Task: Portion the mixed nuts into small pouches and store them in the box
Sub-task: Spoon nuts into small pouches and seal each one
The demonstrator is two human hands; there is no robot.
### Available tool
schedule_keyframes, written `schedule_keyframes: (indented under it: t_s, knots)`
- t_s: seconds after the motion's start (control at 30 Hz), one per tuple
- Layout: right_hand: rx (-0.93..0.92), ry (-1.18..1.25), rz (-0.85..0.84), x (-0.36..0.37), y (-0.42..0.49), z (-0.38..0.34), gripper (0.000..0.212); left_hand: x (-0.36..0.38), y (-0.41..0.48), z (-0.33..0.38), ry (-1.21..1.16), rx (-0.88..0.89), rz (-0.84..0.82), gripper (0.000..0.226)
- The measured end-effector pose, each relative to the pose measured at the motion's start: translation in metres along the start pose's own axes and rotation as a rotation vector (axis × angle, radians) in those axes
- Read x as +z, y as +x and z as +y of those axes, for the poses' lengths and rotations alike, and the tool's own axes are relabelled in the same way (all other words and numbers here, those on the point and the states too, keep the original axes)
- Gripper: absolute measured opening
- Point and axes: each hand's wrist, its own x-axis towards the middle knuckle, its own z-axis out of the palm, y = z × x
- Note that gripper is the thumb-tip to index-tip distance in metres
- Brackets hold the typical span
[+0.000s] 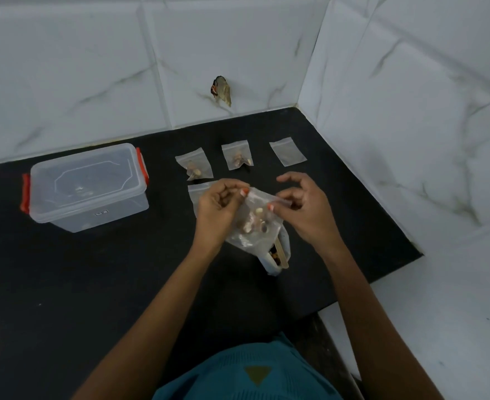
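Left hand [217, 204] and right hand [302, 204] each pinch the top edge of the filled pouch [257, 203], held above mid-table [93, 284]. Risk: an incomplete seal would spill nuts [251, 225]. The box [88, 186], near the left edge, is lidded.

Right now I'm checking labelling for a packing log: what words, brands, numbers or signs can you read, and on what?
No text is readable.
Small label on the clear box front: too small and blurred to read.
Triangle emblem on the teal shirt: plain shape, no letters.
Held pouch: no print visible.
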Motion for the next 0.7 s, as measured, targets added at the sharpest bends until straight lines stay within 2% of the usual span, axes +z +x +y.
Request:
schedule_keyframes:
  t_s: [0.07, 0.17, 0.27, 0.37, 0.43, 0.5, 0.6, 0.7]
  knots:
    - [-0.007, -0.052, 0.014, -0.0052, 0.0028, -0.0019, 0.035, 0.0025, -0.0023, 0.0016, 0.002, -0.004, -0.008, 0.020]
    - [0.044, 0.107, -0.175, -0.0066, 0.0037, -0.0070, 0.031, 0.0046, -0.0032, 0.0049, -0.009, 0.016, 0.021, 0.021]
    - [0.021, 0.034, -0.121, -0.0048, 0.0074, -0.0063, 0.031, 0.0038, -0.0009, 0.0043, 0.011, 0.020, 0.045, 0.019]
    - [0.056, 0.163, -0.136, 0.0001, 0.0068, -0.0067, 0.028, 0.0037, 0.0019, 0.0045, 0.022, 0.042, 0.069, 0.019]
    - [0.052, 0.128, -0.079, 0.0020, 0.0082, -0.0063, 0.029, 0.0044, 0.0024, 0.0048, 0.034, 0.049, 0.064, 0.018]
    - [0.058, 0.102, -0.043, 0.0019, 0.0102, -0.0061, 0.031, 0.0063, 0.0002, 0.0048, -0.004, 0.021, 0.056, 0.017]
    - [0.116, 0.187, -0.069, 0.0008, 0.0104, -0.0064, 0.031, 0.0062, -0.0018, 0.0067, -0.073, -0.005, 0.074, 0.016]
    - [0.119, 0.164, -0.048, -0.0007, 0.0099, -0.0060, 0.027, 0.0052, -0.0033, 0.0093, -0.142, -0.044, 0.021, 0.011]
